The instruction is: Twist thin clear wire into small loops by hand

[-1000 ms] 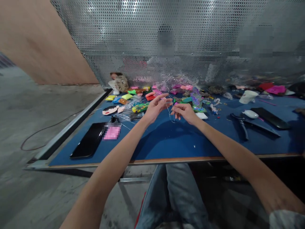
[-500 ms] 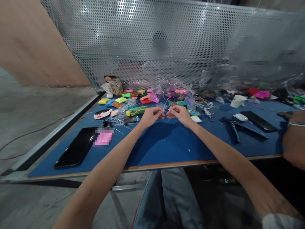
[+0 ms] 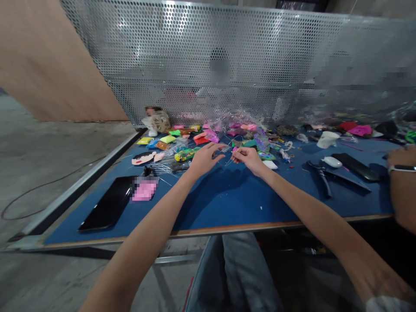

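Pinched in the fingers of my right hand (image 3: 247,158) is a thin looped wire (image 3: 229,161), pale and bent round above the blue table (image 3: 214,210). My left hand (image 3: 206,158) is beside it with thumb and fingers apart, close to the loop; I see nothing held in it. Behind the hands lie a green and yellow patterned packet (image 3: 186,154) and a teal piece (image 3: 249,143). A white block (image 3: 269,164) rests just right of my right hand.
A black phone-like slab (image 3: 108,203) and straight wires (image 3: 167,166) lie left. Pliers (image 3: 320,178), a white cup (image 3: 327,139) and a black case (image 3: 355,167) are right. Colourful clay packets line the perforated metal panel (image 3: 195,52). Another person's arm (image 3: 403,186) reaches in at right.
My left hand has opened and let go of the wire. My right hand keeps hold, and the loop now leans and crosses between the hands. The view has shifted slightly.
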{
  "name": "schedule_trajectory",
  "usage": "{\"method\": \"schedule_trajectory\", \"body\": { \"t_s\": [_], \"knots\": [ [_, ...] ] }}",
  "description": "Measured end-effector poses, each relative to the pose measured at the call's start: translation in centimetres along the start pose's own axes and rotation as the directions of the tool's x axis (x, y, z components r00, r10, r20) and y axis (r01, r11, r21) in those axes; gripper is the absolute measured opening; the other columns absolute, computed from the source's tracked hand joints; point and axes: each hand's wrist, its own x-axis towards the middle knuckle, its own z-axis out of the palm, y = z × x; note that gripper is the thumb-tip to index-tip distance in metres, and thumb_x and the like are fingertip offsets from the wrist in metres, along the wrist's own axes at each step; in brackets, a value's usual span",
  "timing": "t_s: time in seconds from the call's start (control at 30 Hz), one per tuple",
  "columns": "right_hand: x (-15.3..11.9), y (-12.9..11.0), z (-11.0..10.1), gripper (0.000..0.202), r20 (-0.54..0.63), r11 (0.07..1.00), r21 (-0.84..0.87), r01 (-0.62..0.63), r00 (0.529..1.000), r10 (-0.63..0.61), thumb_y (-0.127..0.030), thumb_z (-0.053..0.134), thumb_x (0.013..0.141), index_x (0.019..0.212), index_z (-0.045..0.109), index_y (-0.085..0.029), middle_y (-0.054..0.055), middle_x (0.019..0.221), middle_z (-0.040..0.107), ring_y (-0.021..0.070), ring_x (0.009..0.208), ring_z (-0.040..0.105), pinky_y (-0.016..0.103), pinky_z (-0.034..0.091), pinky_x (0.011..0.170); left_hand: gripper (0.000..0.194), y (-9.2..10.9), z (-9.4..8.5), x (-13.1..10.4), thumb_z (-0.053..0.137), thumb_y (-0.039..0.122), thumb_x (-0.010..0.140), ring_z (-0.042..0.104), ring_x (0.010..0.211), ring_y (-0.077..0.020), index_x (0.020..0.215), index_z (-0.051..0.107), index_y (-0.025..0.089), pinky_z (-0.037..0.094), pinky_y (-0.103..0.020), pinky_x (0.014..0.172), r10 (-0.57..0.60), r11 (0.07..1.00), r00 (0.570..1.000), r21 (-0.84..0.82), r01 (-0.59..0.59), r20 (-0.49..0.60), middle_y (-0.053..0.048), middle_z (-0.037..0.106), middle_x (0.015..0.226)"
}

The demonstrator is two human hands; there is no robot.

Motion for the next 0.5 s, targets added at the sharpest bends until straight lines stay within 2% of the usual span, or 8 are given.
{"method": "schedule_trajectory", "body": {
  "t_s": [0.1, 0.2, 0.3, 0.5],
  "knots": [
    [0.1, 0.2, -0.2, 0.043, -0.047, 0.998, 0.026, -0.055, 0.997, 0.056, -0.058, 0.08, 0.073, 0.078, 0.073, -0.017, 0.007, 0.079, 0.074, 0.0142, 0.065, 0.063, 0.026, 0.05, 0.061, 0.034, 0.2, -0.2, 0.0, 0.064, 0.033, 0.094, 0.061, 0.111, -0.0227, 0.127, 0.068, 0.026, 0.045, -0.033, 0.097, 0.154, 0.984, 0.988, 0.09, -0.154, 0.007, -0.007, 0.067, 0.125],
    [0.1, 0.1, -0.2, 0.044, -0.028, 0.998, 0.03, -0.063, 0.998, 0.064, -0.06, 0.079, 0.073, 0.078, 0.073, -0.017, 0.006, 0.077, 0.072, 0.0137, 0.064, 0.061, 0.026, 0.05, 0.061, 0.026, 0.4, -0.3, 0.0, 0.069, 0.036, 0.091, 0.061, 0.109, -0.0247, 0.115, 0.074, 0.029, 0.043, -0.037, 0.098, 0.211, 0.97, 0.972, 0.102, -0.221, 0.101, -0.007, 0.07, 0.12],
    [0.0, -0.2, 0.0, 0.045, 0.012, 1.0, -0.019, -0.003, 1.0, 0.004, -0.062, 0.076, 0.076, 0.077, 0.072, -0.017, 0.005, 0.074, 0.071, 0.0142, 0.064, 0.061, 0.028, 0.05, 0.063, 0.02, 0.7, -0.3, 0.1, 0.074, 0.038, 0.086, 0.061, 0.101, -0.025, 0.104, 0.078, 0.03, 0.042, -0.036, 0.091, 0.18, 0.981, 0.973, 0.042, -0.188, 0.145, -0.007, 0.073, 0.111],
    [-0.3, -0.8, 0.1, 0.044, 0.093, 0.993, -0.098, 0.071, 0.994, -0.062, -0.062, 0.073, 0.079, 0.08, 0.069, -0.018, 0.004, 0.076, 0.071, 0.0153, 0.066, 0.062, 0.029, 0.052, 0.067, 0.02, 1.2, -0.3, 0.1, 0.077, 0.048, 0.082, 0.063, 0.094, -0.0244, 0.09, 0.08, 0.029, 0.043, -0.035, 0.087, 0.112, 0.983, 0.984, -0.163, -0.089, 0.141, -0.005, 0.077, 0.099]
  ]
}}
